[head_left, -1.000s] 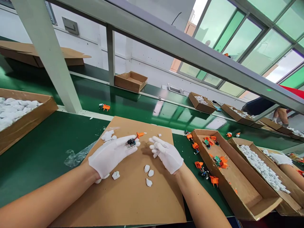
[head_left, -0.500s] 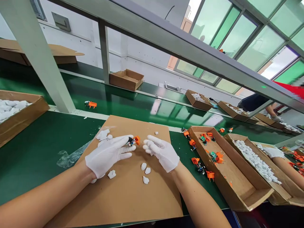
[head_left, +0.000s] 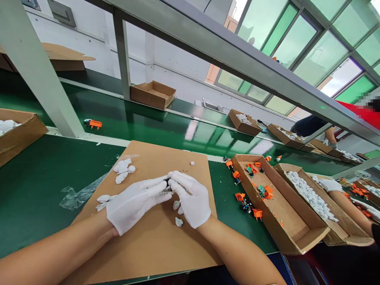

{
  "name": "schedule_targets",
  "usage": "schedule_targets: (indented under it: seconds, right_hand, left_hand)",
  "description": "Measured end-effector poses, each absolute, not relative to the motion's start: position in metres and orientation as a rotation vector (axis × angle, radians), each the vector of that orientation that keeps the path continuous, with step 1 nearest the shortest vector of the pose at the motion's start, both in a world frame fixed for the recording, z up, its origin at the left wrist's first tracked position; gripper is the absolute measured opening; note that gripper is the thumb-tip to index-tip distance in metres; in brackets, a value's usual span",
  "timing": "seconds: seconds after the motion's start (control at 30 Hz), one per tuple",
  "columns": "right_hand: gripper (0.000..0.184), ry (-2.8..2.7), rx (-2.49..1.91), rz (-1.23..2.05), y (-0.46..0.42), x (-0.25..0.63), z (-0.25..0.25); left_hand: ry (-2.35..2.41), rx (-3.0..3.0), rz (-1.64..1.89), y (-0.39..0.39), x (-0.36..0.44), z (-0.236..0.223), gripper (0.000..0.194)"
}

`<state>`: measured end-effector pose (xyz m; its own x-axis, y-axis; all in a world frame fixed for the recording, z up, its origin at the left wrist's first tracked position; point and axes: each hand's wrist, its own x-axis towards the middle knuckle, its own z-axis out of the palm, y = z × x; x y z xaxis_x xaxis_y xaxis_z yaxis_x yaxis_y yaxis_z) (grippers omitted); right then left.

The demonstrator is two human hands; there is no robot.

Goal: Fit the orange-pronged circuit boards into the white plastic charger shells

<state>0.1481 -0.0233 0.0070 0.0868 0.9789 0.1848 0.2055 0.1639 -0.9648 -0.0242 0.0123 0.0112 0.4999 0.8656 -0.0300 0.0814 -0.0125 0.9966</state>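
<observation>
Above the cardboard sheet (head_left: 154, 249), my white-gloved left hand (head_left: 133, 204) holds a small orange plug with its circuit board (head_left: 169, 185) at the fingertips. Fingers of my right hand (head_left: 192, 200), also gloved, are curled against the same piece from the other side. Only a dark bit of it shows between the gloves; the orange part is hidden. White putty-like lumps (head_left: 122, 168) lie on the sheet beyond my left hand, more (head_left: 103, 200) beside that wrist. A few others (head_left: 178, 222) sit below my right fingers, partly covered by that hand.
A cardboard tray (head_left: 293, 221) with orange plugs and green boards stands at right, loose plugs (head_left: 257, 214) beside it. Further right, a co-worker's gloved hand (head_left: 329, 185) is by a tray of white lumps (head_left: 311, 198). Behind runs a green belt (head_left: 142, 126) under a metal frame.
My right hand has moved left and closed in on the plug, meeting my left hand. The orange piece on the belt has travelled left. The view has shifted slightly.
</observation>
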Motion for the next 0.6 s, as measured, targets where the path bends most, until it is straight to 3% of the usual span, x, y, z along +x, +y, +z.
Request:
schedule_targets:
  seconds: [0.17,0.3,0.6]
  right_hand:
    - [0.026,-1.212,-1.434,0.963,-0.020,0.142,-0.003]
    - [0.033,-1.431,-1.457,0.758,-0.024,0.142,-0.008]
    - [0.065,-1.973,-1.125,0.304,-0.036,0.141,-0.013]
  left_hand:
    - [0.833,1.332,0.720,0.011,-0.021,0.016,0.022]
    - [0.758,1.089,0.761,0.008,-0.020,0.012,0.020]
    - [0.645,0.859,0.773,0.010,-0.026,-0.005,0.040]
